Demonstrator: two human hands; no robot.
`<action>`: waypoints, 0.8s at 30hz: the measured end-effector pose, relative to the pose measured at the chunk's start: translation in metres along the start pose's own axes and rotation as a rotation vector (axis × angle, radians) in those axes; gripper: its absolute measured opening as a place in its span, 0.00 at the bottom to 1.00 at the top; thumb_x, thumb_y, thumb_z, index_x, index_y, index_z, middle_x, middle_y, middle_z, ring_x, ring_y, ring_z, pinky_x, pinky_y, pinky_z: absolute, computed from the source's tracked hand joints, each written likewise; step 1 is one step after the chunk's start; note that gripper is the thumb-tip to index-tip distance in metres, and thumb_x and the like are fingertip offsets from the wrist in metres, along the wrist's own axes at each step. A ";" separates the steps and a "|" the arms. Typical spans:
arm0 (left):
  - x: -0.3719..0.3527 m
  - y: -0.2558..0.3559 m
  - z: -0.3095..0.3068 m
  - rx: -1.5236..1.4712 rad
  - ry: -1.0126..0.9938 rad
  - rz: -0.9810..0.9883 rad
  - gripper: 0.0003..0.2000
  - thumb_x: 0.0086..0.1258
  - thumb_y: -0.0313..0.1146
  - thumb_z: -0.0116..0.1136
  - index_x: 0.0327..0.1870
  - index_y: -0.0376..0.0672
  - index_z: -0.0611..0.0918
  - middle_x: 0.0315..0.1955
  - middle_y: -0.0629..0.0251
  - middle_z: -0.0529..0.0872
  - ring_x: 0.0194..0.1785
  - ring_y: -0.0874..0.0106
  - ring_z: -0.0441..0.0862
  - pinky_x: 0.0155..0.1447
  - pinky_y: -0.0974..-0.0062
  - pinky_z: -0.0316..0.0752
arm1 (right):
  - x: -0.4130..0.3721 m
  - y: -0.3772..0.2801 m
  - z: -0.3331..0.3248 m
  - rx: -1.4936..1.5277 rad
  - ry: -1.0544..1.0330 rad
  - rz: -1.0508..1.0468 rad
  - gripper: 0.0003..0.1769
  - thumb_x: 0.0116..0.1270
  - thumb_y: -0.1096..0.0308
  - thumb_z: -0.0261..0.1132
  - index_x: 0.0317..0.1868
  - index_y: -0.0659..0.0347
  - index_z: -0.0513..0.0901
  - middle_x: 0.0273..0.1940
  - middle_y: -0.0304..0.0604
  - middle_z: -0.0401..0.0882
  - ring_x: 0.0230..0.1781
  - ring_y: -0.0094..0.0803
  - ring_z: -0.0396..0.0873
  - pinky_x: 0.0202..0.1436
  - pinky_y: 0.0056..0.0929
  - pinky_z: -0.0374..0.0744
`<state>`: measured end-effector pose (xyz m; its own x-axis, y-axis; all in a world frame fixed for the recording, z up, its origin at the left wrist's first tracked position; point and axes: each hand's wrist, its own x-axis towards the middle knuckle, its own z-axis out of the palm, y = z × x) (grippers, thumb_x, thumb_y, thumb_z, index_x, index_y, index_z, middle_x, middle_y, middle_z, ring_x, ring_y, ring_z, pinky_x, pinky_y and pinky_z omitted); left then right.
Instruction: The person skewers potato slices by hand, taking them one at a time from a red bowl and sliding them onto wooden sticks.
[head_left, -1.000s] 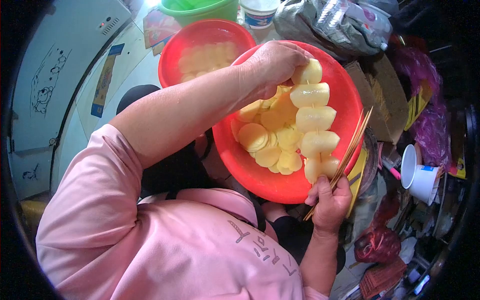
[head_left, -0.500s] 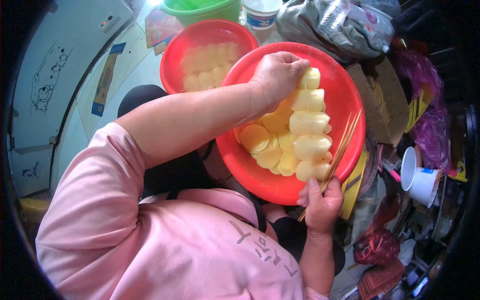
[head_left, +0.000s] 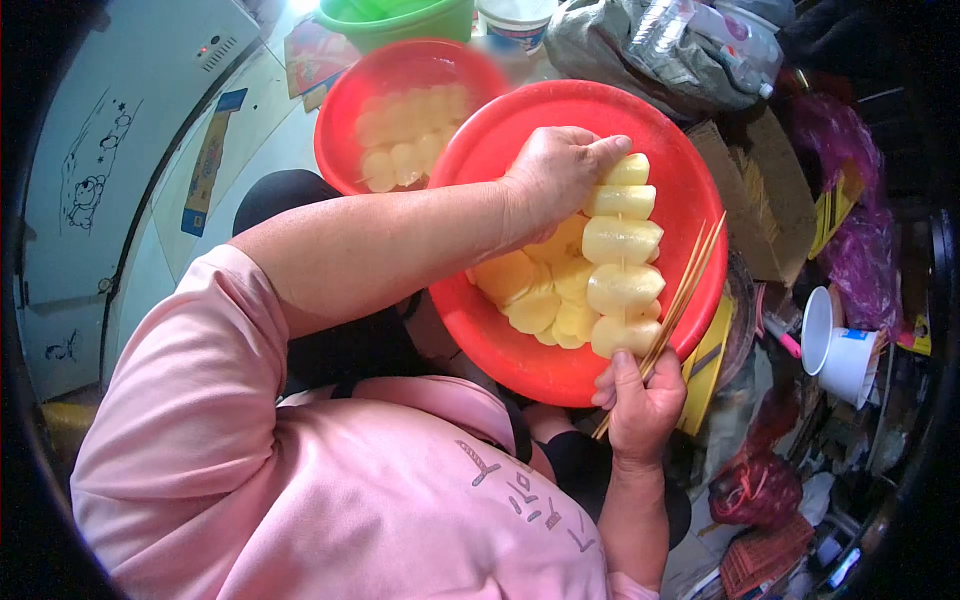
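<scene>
A skewer threaded with several folded potato slices [head_left: 622, 241] stands above the large red basin [head_left: 690, 170]. My left hand [head_left: 565, 175] pinches near the skewer's top end, at the uppermost slice. My right hand [head_left: 645, 408] is closed around a bundle of bare bamboo skewers [head_left: 690, 285] and the lower end of the threaded skewer, just below the bottom slice. Loose flat potato slices [head_left: 535, 310] lie in the basin, partly hidden by my left wrist.
Behind, a second red basin [head_left: 335, 120] holds more threaded slices. A green tub [head_left: 400, 25] and a white bucket [head_left: 515, 20] stand farther back. To the right are a cardboard box [head_left: 765, 200], a white cup holding sticks [head_left: 845, 360] and a red net bag [head_left: 755, 490].
My left hand has moved down toward my right hand. The top slice has slid closer to the one below it. My right hand keeps its hold on the skewers.
</scene>
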<state>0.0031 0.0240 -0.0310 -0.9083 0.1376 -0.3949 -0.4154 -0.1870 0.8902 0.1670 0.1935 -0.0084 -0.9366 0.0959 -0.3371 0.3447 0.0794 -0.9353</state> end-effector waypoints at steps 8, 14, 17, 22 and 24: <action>-0.001 0.008 0.006 -0.204 -0.102 -0.025 0.14 0.69 0.37 0.57 0.47 0.34 0.78 0.39 0.61 0.83 0.42 0.69 0.83 0.46 0.69 0.80 | 0.004 -0.005 -0.003 0.096 0.052 0.034 0.07 0.67 0.71 0.58 0.44 0.63 0.74 0.21 0.36 0.75 0.15 0.19 0.71 0.18 0.16 0.70; -0.013 0.019 0.009 -0.166 -0.174 -0.045 0.20 0.63 0.28 0.63 0.56 0.36 0.75 0.45 0.61 0.82 0.48 0.69 0.81 0.50 0.68 0.79 | 0.005 -0.004 -0.004 0.150 0.061 0.054 0.07 0.67 0.70 0.59 0.44 0.62 0.74 0.20 0.35 0.75 0.14 0.19 0.71 0.18 0.16 0.69; -0.013 0.018 0.009 -0.075 -0.170 -0.004 0.20 0.62 0.29 0.64 0.55 0.38 0.76 0.43 0.63 0.83 0.46 0.70 0.82 0.48 0.70 0.78 | 0.004 -0.004 -0.002 0.162 0.041 0.053 0.07 0.67 0.71 0.59 0.44 0.62 0.74 0.20 0.35 0.75 0.14 0.19 0.71 0.18 0.16 0.69; -0.014 0.015 0.009 -0.066 -0.191 -0.031 0.19 0.61 0.29 0.65 0.54 0.38 0.77 0.43 0.64 0.83 0.45 0.71 0.82 0.47 0.71 0.78 | 0.004 -0.004 -0.002 0.160 0.042 0.045 0.08 0.68 0.69 0.60 0.44 0.62 0.74 0.19 0.34 0.74 0.14 0.19 0.70 0.17 0.16 0.68; -0.014 0.015 0.010 -0.069 -0.138 0.048 0.20 0.61 0.29 0.65 0.55 0.38 0.76 0.44 0.63 0.83 0.46 0.70 0.82 0.48 0.71 0.78 | 0.007 -0.006 -0.001 0.177 0.039 0.025 0.08 0.68 0.69 0.60 0.44 0.62 0.74 0.20 0.34 0.74 0.14 0.19 0.70 0.17 0.16 0.68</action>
<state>0.0101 0.0291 -0.0094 -0.9140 0.2587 -0.3127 -0.3780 -0.2622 0.8879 0.1581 0.1944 -0.0047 -0.9235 0.1347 -0.3590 0.3479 -0.0993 -0.9322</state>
